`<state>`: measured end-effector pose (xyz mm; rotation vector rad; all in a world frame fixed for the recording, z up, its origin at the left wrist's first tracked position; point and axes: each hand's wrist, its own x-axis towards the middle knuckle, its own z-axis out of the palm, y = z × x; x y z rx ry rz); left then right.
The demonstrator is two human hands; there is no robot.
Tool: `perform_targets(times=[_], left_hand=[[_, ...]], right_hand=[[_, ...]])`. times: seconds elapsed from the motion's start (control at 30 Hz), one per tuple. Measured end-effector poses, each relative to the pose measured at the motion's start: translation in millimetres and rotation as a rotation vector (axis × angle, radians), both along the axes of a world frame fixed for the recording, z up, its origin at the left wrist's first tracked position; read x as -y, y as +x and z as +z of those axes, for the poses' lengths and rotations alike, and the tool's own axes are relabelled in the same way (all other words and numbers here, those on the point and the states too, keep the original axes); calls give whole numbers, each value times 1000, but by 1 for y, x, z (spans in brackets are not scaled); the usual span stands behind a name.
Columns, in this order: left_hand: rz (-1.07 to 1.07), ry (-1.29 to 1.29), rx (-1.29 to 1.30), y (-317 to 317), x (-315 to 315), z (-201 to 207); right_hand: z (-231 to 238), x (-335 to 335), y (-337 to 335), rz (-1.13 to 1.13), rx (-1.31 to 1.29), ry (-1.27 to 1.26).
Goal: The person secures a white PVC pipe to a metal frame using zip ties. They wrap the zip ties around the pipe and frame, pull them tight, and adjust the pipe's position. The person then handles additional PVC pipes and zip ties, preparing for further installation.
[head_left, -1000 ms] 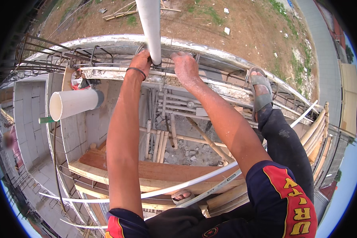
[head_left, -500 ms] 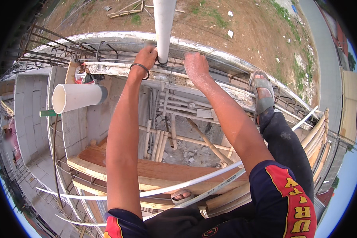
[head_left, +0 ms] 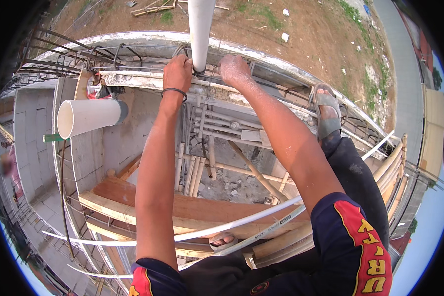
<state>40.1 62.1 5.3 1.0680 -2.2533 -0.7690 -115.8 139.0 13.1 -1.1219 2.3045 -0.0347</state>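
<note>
A white upright pipe (head_left: 200, 37) stands at the far middle, its foot among the steel bars (head_left: 138, 67) of an open concrete-edged beam. Just left of the foot is my left hand (head_left: 178, 73), fingers curled, a dark band round its wrist. My right hand (head_left: 234, 69), dusty and closed, is on the other side, a short gap from the pipe. Something thin and dark, perhaps wire, shows at the pipe's foot between the hands. What either hand grips is hidden by its fingers.
A wide white pipe (head_left: 86, 118) with a grey end projects at left. Below lies a deep opening with bamboo poles (head_left: 254, 170) and rubble. Wooden planks (head_left: 207, 228) and a thin white pipe (head_left: 241, 224) cross nearer me. My sandalled right foot (head_left: 326, 111) rests on the beam.
My right hand has moved a little closer to the upright pipe. My left hand stays beside its foot, now with more of its back showing. The whole view has shifted slightly.
</note>
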Motion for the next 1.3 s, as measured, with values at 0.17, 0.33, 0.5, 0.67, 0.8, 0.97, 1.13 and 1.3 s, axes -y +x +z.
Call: perform_targets(times=[0.17,0.33,0.5,0.67,0.8,0.97,1.13,1.3], left_hand=[[-138,91,-26,14,11,-1],[-164,134,-99,17,7,-1],[-166,102,-106,20,6,-5],[-186,53,-94,21,4,-4],[-193,25,-96,19,1,-1],[-213,-23,-158,20,-1,-4],[-236,25,-121,23,-2,0],[-253,18,-119,27,-1,-1]], right_hand=[[-15,25,-9,-38,185,169],[-51,25,-13,-276,452,48],[-34,28,2,-460,611,61],[-12,14,-10,-417,726,77],[-26,7,-12,-244,464,-91],[-38,26,1,-489,483,-68],[-27,16,-13,-492,813,40],[-9,0,-12,-210,614,-91]])
